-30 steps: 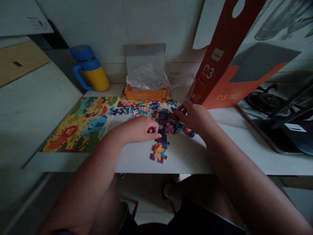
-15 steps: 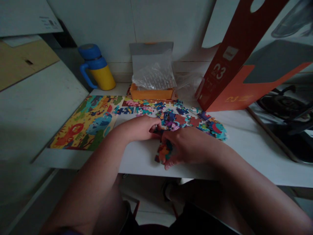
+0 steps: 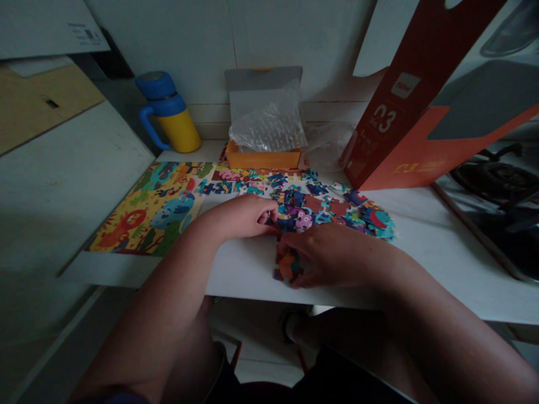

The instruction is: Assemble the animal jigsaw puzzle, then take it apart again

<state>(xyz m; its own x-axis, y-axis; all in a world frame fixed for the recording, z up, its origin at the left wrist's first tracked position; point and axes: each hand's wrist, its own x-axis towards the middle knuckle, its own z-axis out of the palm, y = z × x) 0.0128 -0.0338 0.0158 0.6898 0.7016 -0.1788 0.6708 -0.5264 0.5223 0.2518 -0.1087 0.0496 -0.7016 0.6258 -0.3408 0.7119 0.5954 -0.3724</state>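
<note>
Dimly lit, the white worktop (image 3: 240, 269) runs along a pale wall (image 3: 193, 50) behind the open box (image 3: 264, 159), which has clear plastic (image 3: 267, 132) in it. Left of that box stands a blue-and-yellow flask (image 3: 179, 126); right of it, a tall red carton (image 3: 389, 120) partly blocks the stove (image 3: 497, 174). A colourful sheet (image 3: 155, 210) lies front-left of the box, and puzzle pieces (image 3: 309, 205) spread before it. Nearer the front edge, the right hand (image 3: 328, 255) arches, fingers and thumb apart, around an orange-figured piece (image 3: 288, 266), partly hiding it; the left hand (image 3: 250, 216) is curled narrow beside the pieces. Whether either grips anything, I cannot tell.
</note>
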